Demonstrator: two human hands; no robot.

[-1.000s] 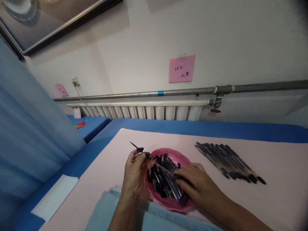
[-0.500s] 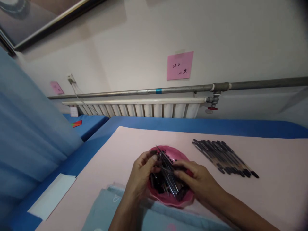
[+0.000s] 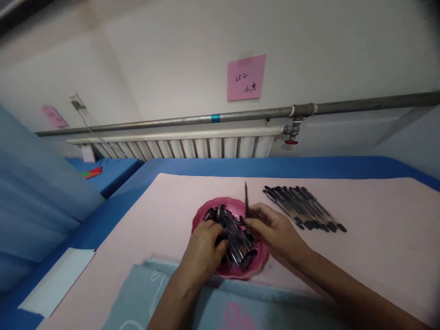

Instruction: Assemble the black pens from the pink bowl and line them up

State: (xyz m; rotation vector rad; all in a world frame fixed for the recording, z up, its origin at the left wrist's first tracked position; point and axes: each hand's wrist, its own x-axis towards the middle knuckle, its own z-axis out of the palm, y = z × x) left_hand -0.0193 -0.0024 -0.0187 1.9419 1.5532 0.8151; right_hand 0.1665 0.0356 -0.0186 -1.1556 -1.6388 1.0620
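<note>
A pink bowl with a wavy rim [image 3: 263, 259] holds clear pen barrels [image 3: 237, 250] and small black pen parts. My left hand [image 3: 202, 247] reaches over the bowl's left side, its fingers curled down among the parts; the fingertips are hidden, and what they grip cannot be made out. Above the right side of the bowl, my right hand [image 3: 275, 227] pinches a slim dark pen [image 3: 246, 197] between thumb and fingers, its pointed end upward. To the right of this hand, a slanted row of several black-capped pens [image 3: 304, 208] lies on the pink sheet.
A pink sheet [image 3: 374, 238] covers most of the blue table [image 3: 220, 167]. Folded blue-grey cloth [image 3: 192, 302] lies at the near edge, and a white paper [image 3: 58, 282] at the left. Behind are a radiator [image 3: 202, 147] and pipe; a blue curtain [image 3: 37, 206] hangs on the left.
My hands, close together over the bowl before, have parted. The right has moved to the bowl's right side with the pen upright; the left has lowered into the parts. The view has shifted slightly.
</note>
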